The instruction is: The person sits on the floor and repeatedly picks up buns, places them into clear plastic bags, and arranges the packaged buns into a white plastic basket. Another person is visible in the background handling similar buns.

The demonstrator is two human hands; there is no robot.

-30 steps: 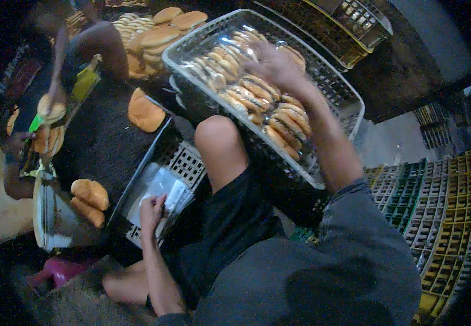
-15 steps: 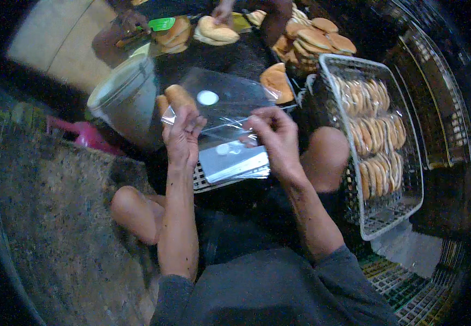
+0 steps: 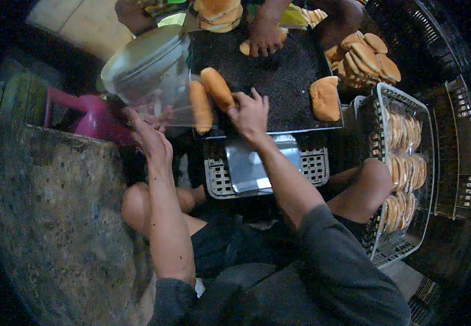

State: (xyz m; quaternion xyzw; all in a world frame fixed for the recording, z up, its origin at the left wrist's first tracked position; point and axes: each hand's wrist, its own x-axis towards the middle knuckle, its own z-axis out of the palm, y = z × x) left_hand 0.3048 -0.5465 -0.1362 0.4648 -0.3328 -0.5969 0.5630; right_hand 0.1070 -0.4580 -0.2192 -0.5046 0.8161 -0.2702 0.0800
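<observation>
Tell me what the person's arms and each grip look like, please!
The left sleeve and right sleeve are dark grey and short, so the forearms are bare. The left grip and right grip are human hands without gloves. No watch shows.

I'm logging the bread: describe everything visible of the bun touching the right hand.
The bun is long, rounded and golden-brown, with a smooth, soft-looking crust, slightly blurred. It slants, far end to the left, over the left part of the black surface. The right hand touches its near end; a second bun is close on its left.
</observation>
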